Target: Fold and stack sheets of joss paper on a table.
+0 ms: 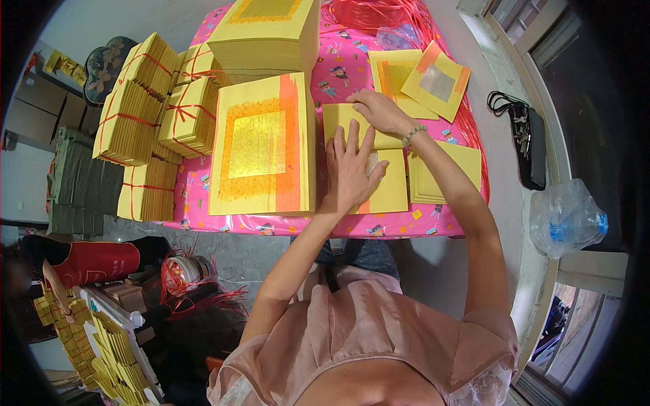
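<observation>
While left hand lies flat, fingers spread, right hand pinches square yellow paper sheet

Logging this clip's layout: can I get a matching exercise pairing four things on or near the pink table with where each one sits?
Things:
1. left hand
2. right hand
3. tied bundles
4. clear plastic bag

Places:
A. on the ledge at the person's right
B. stacked at the table's left end
C. flat on the yellow sheet, fingers spread
D. on the sheet's far edge, just beyond the other hand

Pairs: 1-C, 2-D, 3-B, 4-A
</observation>
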Motion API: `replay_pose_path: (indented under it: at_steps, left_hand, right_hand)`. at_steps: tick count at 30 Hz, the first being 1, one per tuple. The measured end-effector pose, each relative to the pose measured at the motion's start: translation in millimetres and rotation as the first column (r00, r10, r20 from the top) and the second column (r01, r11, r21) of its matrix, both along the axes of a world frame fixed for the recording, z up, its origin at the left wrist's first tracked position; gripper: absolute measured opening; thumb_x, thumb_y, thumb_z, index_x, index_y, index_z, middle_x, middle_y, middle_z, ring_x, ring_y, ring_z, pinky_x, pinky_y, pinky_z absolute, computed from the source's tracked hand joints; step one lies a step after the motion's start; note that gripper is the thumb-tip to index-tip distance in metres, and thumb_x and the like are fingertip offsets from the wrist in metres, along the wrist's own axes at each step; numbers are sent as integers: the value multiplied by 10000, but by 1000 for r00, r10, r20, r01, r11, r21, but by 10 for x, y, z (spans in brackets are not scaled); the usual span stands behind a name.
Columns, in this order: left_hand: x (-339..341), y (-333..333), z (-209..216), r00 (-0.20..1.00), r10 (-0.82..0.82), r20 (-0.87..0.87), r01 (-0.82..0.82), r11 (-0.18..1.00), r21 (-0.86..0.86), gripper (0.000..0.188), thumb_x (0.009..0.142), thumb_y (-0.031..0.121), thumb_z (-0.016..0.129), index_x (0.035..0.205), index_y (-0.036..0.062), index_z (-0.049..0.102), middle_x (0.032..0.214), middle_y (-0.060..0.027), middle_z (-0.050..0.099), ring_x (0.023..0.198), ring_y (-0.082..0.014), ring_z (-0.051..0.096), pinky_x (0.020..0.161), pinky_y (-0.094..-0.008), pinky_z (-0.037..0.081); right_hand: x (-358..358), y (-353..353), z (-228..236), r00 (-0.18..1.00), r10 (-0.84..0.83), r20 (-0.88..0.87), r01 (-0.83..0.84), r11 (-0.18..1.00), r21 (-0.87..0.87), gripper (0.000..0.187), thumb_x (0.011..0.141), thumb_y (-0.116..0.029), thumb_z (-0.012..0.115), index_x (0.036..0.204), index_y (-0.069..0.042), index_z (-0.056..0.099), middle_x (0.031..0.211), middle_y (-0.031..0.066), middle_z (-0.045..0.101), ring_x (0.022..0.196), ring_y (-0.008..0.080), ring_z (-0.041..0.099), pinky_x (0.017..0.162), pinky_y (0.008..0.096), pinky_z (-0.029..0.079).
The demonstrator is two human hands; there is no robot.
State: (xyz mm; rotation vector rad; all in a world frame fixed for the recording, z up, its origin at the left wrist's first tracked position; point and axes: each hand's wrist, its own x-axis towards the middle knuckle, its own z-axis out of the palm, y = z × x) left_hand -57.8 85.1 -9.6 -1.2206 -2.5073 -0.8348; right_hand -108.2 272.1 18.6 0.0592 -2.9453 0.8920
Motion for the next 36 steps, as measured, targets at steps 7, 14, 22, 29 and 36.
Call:
replay_pose_path:
  at_steps: [7,14,22,29,36]
  left_hand:
    - [34,4,18,1000,3,19,-2,999,-44,747,889,430,625,1477,42,376,1505,-275,324,1348,-502,291,1115,-592,222]
    - [80,-66,24,999,-28,-20,28,1000,-8,729,897,407,633,1442,-15,397,1476,-302,338,1351,-487,309,1117,-569,250]
    - [95,-63,-27,1000,-13,12,13,1000,-1,675,897,387,626,1421,4,441,1474,-302,345,1354,-483,316,1116,-560,259]
    - [96,-72,-24,1000,0,24,0,1000,-21,671,897,390,610,1428,15,442,1490,-297,341,1366,-484,304,1120,-596,231]
    - [88,-27,-98,999,-16,40,15,1000,26,662,898,399,606,1420,21,457,1490,-299,344,1368,-491,303,1121,-601,227]
  right_hand:
    - [11,-26,-6,999,18,36,-18,1000,-4,327,975,-228,519,1216,-23,605,1198,169,599,1169,346,553,1006,439,439]
    - [6,-10,-33,1000,19,14,-19,1000,-8,299,967,-192,521,1194,-22,615,1183,168,605,1153,351,563,1001,443,441]
    - [27,-32,-45,1000,8,-19,-9,999,-36,276,966,-131,493,1185,-21,620,1176,173,608,1145,360,566,990,442,450]
    - [39,-64,-29,1000,-3,-17,2,999,-51,277,960,-122,498,1191,-22,616,1167,172,607,1134,364,565,985,443,452]
    - [116,-21,-97,981,21,-192,-17,1000,21,275,957,-102,532,1214,-28,595,1139,166,609,1083,349,586,954,429,463]
